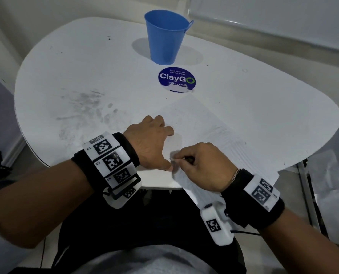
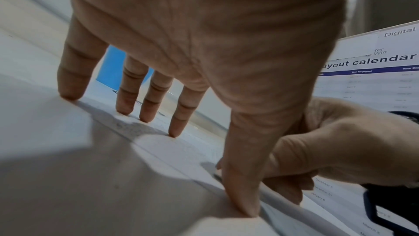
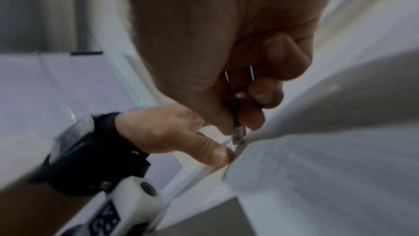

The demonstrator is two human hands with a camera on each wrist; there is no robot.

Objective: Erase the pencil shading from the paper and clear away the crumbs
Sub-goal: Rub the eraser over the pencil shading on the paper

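We see the left hand (image 1: 152,144) spread on the sheet of paper (image 1: 200,123), its fingers (image 2: 70,78) straight and splayed, tips pressing down, the thumb planted at the paper's near corner. The paper lies slanted across the near right part of the white table (image 1: 85,76), one end hanging over the table edge toward us; faint grey pencil shading (image 1: 222,128) shows on it, right of the left hand. Our right hand (image 1: 202,165) is curled around a thin dark pencil (image 3: 234,112), pinching it between thumb and fingers, with its eraser end (image 3: 238,137) down on the paper just beside the left thumb. The right wrist view is blurred, so we cannot tell whether crumbs lie there. Grey smudges (image 1: 81,107) mark the table left of the paper. A blue bucket (image 1: 165,36) with a thin handle stands upright at the far side, and a round blue ClayGo sticker (image 1: 176,79) sits between it and the paper's far corner.
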